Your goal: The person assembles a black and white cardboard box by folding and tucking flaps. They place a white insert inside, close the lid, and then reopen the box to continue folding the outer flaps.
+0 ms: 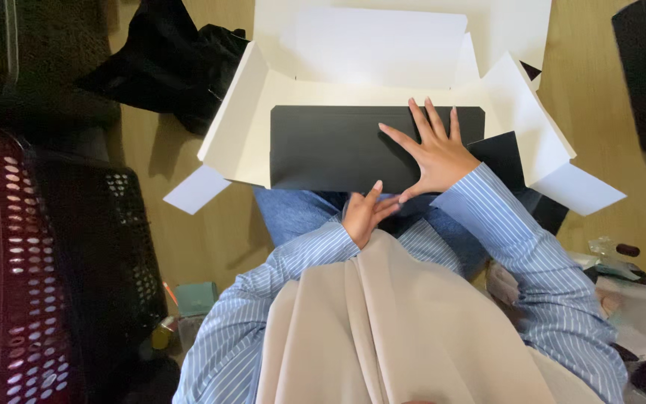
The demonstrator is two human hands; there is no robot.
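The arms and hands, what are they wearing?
Both arms wear long shirt sleeves, light blue with thin white stripes, with cuffs at the wrists. The left hand and right hand are bare: no gloves, and no rings or watch can be seen on the fingers or wrists.

A single head-worn camera looks almost straight down from close above the person's lap, taking in the white box [383, 82] and both hands at the middle, with wooden floor [188, 224] to either side and a plastic basket [31, 284] at the left edge.
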